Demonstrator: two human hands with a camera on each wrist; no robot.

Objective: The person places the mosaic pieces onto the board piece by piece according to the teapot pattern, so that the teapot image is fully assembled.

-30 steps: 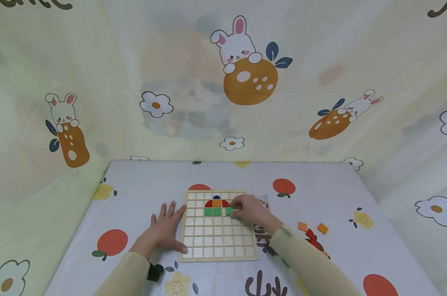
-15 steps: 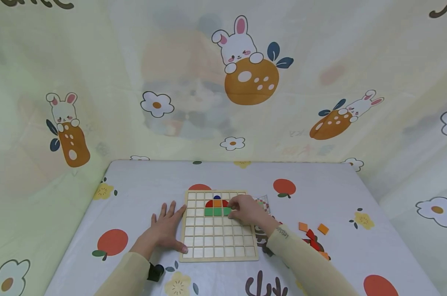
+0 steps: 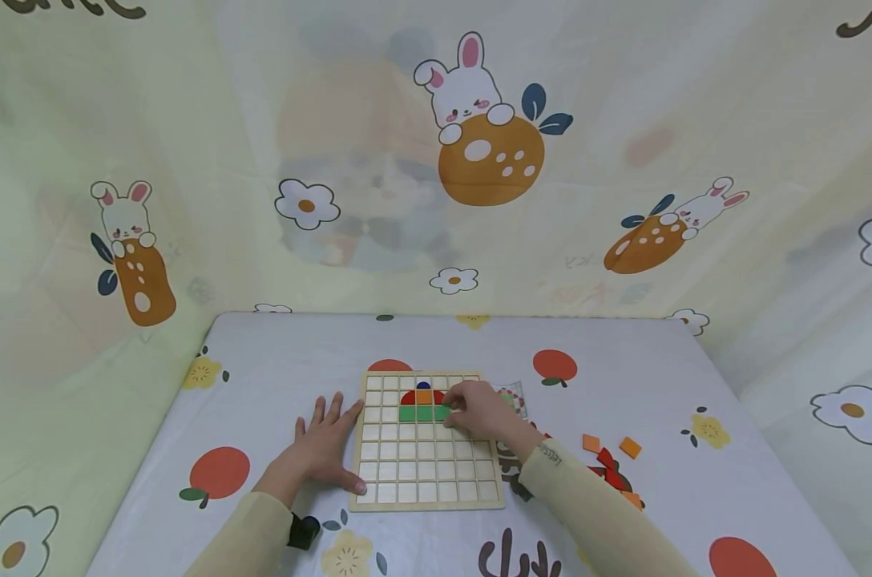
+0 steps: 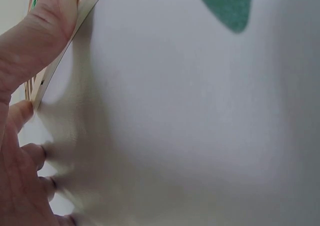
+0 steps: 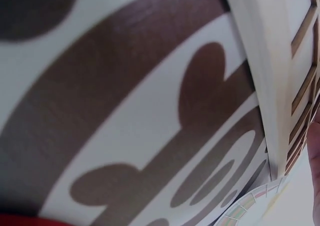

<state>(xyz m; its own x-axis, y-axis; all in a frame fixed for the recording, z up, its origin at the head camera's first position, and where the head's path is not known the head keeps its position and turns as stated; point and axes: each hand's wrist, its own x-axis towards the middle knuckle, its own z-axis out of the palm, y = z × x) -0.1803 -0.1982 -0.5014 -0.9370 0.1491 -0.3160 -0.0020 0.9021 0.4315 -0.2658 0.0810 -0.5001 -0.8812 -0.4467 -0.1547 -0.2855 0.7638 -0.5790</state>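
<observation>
A wooden grid board [image 3: 427, 506] lies flat on the table. Near its far side, a blue piece [image 3: 423, 385] sits above an orange square tile [image 3: 424, 397], with rounded red pieces [image 3: 408, 397] on either side and a row of green tiles [image 3: 416, 413] below. My right hand [image 3: 486, 410] reaches over the board and pinches the rightmost green tile [image 3: 442, 413] at its cell, thumb and forefinger around it. With fingers spread, my left hand [image 3: 324, 449] steadies the board's left edge; its thumb [image 4: 45, 40] touches the frame in the left wrist view. Fingertips are mostly hidden in the right wrist view.
Right of the board lie loose orange tiles [image 3: 630, 446] and red pieces [image 3: 606, 458], partly behind the right sleeve [image 3: 580, 497]. A printed card [image 3: 511, 395] pokes out beside the board's far right corner. A patterned cloth [image 3: 263, 353] covers the table.
The rightmost green tile has shifted left and now lines up with the green row. My right hand moved slightly left with it, then stayed. The left hand has not moved.
</observation>
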